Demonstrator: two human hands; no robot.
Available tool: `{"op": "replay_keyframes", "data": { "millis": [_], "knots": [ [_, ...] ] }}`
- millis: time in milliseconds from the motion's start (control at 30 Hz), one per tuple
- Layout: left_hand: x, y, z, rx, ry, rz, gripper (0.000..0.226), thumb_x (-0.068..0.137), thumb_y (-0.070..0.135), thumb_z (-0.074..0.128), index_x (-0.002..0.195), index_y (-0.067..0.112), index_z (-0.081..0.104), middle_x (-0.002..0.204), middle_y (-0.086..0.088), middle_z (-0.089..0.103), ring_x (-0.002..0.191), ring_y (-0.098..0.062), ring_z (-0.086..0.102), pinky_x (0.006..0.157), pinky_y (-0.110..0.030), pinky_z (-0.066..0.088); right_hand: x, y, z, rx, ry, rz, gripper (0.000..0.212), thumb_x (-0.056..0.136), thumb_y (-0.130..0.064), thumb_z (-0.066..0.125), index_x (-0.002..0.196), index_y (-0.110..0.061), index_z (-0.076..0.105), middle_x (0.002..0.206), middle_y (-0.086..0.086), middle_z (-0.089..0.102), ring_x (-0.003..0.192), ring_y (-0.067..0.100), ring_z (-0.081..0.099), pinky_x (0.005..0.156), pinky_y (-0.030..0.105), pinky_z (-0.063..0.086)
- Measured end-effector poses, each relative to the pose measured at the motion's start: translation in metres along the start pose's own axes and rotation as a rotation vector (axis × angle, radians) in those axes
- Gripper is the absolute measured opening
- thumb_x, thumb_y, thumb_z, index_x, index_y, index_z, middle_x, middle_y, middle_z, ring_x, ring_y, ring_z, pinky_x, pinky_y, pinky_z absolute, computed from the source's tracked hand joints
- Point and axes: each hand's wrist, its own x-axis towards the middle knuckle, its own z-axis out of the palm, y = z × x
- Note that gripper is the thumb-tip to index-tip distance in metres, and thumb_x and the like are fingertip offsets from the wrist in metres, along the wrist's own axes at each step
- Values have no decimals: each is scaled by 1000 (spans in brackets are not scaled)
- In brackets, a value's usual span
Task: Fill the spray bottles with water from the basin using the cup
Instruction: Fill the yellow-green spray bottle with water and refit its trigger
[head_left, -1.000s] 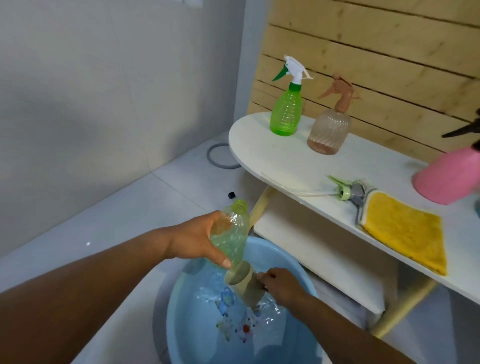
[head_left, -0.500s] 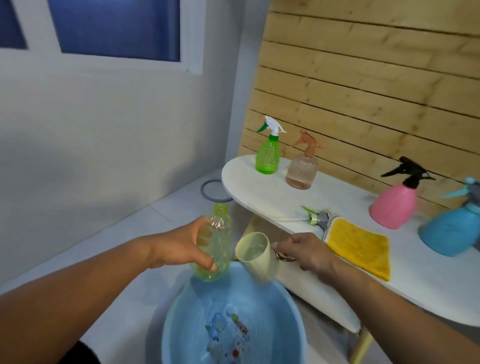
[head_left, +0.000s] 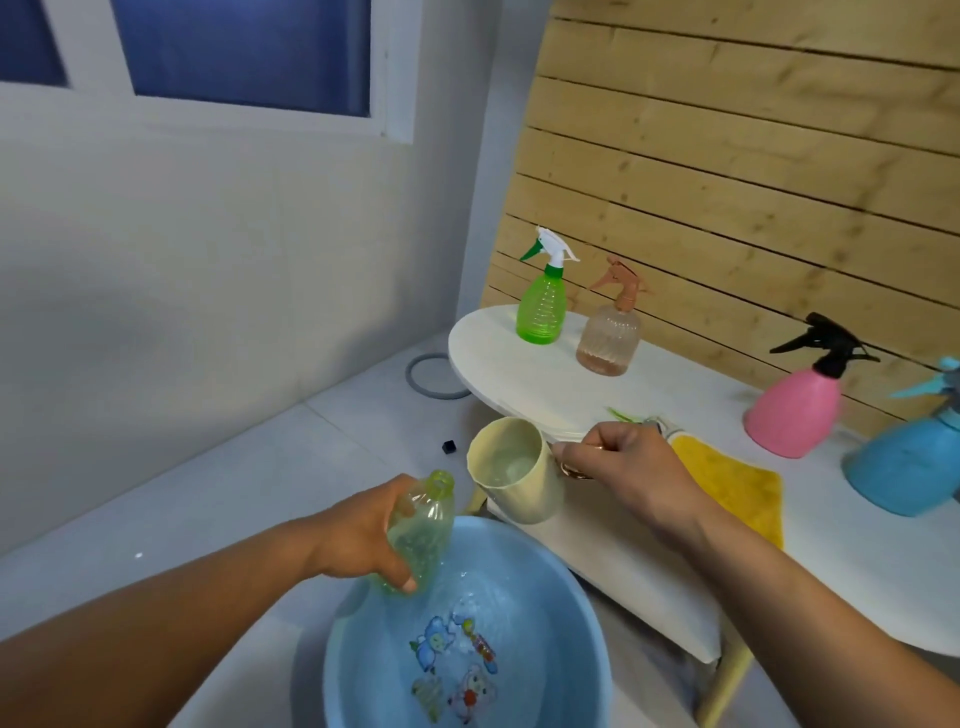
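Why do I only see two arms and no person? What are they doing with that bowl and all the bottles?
The camera sits on the person's head and looks down, so you see only their own arms, as if you were them. The left hand holds an open pale green bottle with its sprayer off, tilted over the blue basin of water on the floor. The right hand holds a cream cup with water in it by its handle, near the bottle's mouth, ready to pour. On the white table stand four spray bottles: green, peach, pink and blue. A yellow cloth lies there too.
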Motion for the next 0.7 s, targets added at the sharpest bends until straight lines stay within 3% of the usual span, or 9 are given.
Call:
{"op": "replay_keyframes", "data": {
  "millis": [100, 167, 700],
  "knots": [
    [6, 3, 8, 17, 1, 36, 87, 60, 21, 98, 129, 39, 48, 124, 13, 63, 117, -7, 61, 96, -27, 54, -2, -8, 2, -50, 20, -42, 42, 79, -43, 81, 71, -6, 65, 62, 3, 60, 61, 11, 49, 63, 32, 40],
    [10, 4, 13, 20, 7, 51, 88, 57, 25, 98, 128, 39, 49, 123, 14, 64, 117, -7, 61, 100, -33, 54, -3, -12, 3, -91, 40, -63, 38, 79, -43, 81, 67, -11, 64, 56, -7, 54, 55, 9, 44, 60, 31, 38],
    [31, 4, 21, 67, 6, 39, 97, 48, 44, 96, 129, 48, 42, 130, 15, 58, 121, -11, 59, 104, -38, 52, -10, -32, 3, -318, 130, -129, 35, 83, -44, 77, 67, -17, 61, 53, -11, 54, 52, 6, 46, 52, 28, 35]
  ]
}}
